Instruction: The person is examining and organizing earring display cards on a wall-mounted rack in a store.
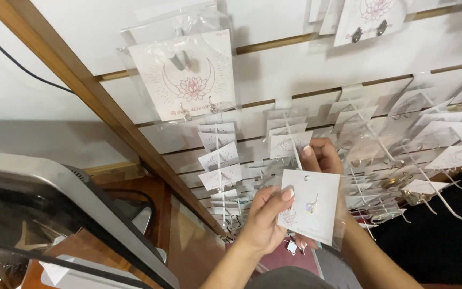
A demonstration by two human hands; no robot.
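Observation:
My left hand [266,217] pinches a white jewellery card [311,206] in a clear sleeve by its left edge; a small earring hangs on its front. Behind the card my right hand [324,155] reaches up, its fingers at a metal display hook [295,152] on the white slat wall [295,69]. More carded earrings [220,158] hang in rows on neighbouring hooks. A larger card [185,75] with a lotus and crescent drawing hangs above left.
A wooden frame strip [108,115] runs diagonally along the wall's left edge. A grey-rimmed glass display case [65,214] sits at lower left. Long bare hooks [434,195] and more cards fill the right side over a dark area.

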